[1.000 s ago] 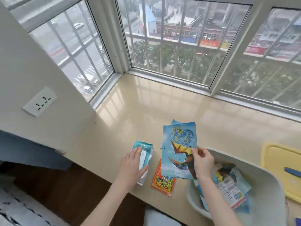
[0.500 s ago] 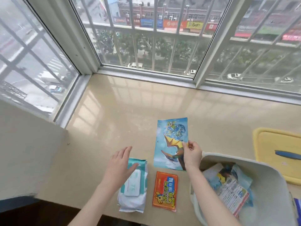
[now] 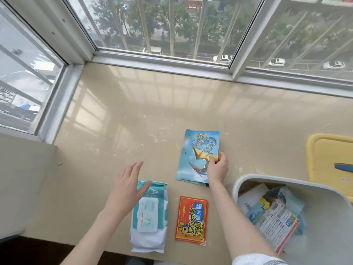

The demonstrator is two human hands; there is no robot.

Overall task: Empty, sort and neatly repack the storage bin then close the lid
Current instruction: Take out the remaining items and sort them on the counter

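A grey storage bin (image 3: 246,181) stands at the lower right with several blue and printed packets (image 3: 275,217) inside. My right hand (image 3: 217,167) pinches the right edge of a blue dinosaur packet (image 3: 196,153) that lies flat on the beige sill. My left hand (image 3: 128,186) hovers with straight fingers over the top left of a teal-and-white wet wipes pack (image 3: 150,219). An orange packet (image 3: 192,219) lies between the wipes and the bin.
The yellow lid (image 3: 324,159) with a blue handle lies at the right edge, behind the bin. The beige window sill (image 3: 133,115) runs back to barred windows. A wall block borders it on the left; its front edge drops off below.
The blue dinosaur packet has come down from upright in my right hand to lie flat on the sill. My left hand has lifted off the wipes pack, which now lies flat.
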